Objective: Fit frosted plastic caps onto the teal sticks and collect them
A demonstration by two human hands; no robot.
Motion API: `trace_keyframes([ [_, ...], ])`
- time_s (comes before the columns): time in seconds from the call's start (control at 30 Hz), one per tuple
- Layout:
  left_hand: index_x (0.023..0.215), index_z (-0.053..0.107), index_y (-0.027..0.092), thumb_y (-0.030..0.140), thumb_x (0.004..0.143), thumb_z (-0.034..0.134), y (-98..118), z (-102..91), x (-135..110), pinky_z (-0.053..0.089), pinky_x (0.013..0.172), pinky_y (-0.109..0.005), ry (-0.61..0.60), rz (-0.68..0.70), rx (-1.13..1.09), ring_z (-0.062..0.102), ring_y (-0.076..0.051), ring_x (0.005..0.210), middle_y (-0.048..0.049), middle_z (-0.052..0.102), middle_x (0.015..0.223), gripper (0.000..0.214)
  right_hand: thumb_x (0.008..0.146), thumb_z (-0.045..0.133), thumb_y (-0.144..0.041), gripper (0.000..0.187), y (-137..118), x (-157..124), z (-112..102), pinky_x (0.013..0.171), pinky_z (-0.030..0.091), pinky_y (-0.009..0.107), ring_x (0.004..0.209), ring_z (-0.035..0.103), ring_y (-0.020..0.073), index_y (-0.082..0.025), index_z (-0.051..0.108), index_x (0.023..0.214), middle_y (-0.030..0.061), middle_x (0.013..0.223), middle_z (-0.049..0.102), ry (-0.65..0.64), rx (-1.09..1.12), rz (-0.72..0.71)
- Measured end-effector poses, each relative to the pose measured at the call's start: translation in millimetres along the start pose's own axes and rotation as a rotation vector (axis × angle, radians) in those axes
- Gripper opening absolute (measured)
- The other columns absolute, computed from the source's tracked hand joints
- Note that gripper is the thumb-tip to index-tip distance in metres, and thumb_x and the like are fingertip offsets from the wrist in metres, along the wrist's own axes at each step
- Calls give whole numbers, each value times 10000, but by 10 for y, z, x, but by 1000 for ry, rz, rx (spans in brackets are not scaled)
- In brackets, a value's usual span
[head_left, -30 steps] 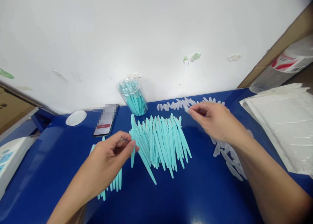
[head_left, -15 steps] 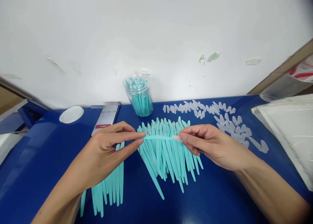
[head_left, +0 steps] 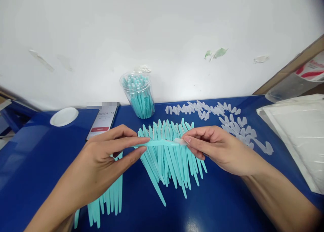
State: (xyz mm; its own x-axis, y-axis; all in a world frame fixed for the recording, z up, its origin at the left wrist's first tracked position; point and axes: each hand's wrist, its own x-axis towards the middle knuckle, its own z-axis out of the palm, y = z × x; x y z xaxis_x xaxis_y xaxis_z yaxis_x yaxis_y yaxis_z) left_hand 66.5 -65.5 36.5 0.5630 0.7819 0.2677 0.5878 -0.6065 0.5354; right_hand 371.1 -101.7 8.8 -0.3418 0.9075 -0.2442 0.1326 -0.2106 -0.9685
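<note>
My left hand point(head_left: 111, 161) pinches the handle of a turquoise eyebrow razor point(head_left: 159, 143) between thumb and fingers, holding it level. At the razor's right end, my right hand point(head_left: 215, 149) grips a small translucent blade cap point(head_left: 180, 141), which meets or overlaps the blade end; how far it is on I cannot tell. Beneath both hands lies a fanned pile of turquoise razors point(head_left: 174, 164), blade ends away from me. Another group of razors point(head_left: 116, 195) lies partly hidden under my left forearm. Loose translucent caps point(head_left: 202, 106) are scattered behind and right of my right hand.
A clear plastic cup point(head_left: 139, 95) full of razors stands by the white wall. Left of it are a phone point(head_left: 103, 119) with a running timer and a round white lid point(head_left: 64, 116). A white plastic-wrapped package point(head_left: 296, 131) occupies the right side of the blue table point(head_left: 215, 205).
The camera view has shifted slightly, so the table things appear a little further left. The held razor has rolled to show its broader side. Both hands keep their pinch.
</note>
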Motion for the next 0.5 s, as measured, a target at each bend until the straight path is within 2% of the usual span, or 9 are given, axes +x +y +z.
trace_keyframes([
  [0.13, 1190, 833, 368, 359, 1010, 695, 4, -54, 5, 469, 559, -229, 43, -13, 42, 605, -119, 701, 8, 722, 974, 226, 1032, 664, -485, 289, -15, -5, -7, 649, 376, 292, 654, 444, 129, -224, 726, 924, -31, 703, 511, -5, 15, 4],
  [0.5, 1161, 840, 350, 357, 1006, 706, 11, -29, 19, 452, 534, -229, 36, -20, 35, 588, -108, 663, 9, 718, 960, 205, 1030, 668, -485, 302, -16, 18, 9, 646, 388, 290, 645, 447, 125, -223, 716, 890, -33, 695, 513, -13, 25, 10],
])
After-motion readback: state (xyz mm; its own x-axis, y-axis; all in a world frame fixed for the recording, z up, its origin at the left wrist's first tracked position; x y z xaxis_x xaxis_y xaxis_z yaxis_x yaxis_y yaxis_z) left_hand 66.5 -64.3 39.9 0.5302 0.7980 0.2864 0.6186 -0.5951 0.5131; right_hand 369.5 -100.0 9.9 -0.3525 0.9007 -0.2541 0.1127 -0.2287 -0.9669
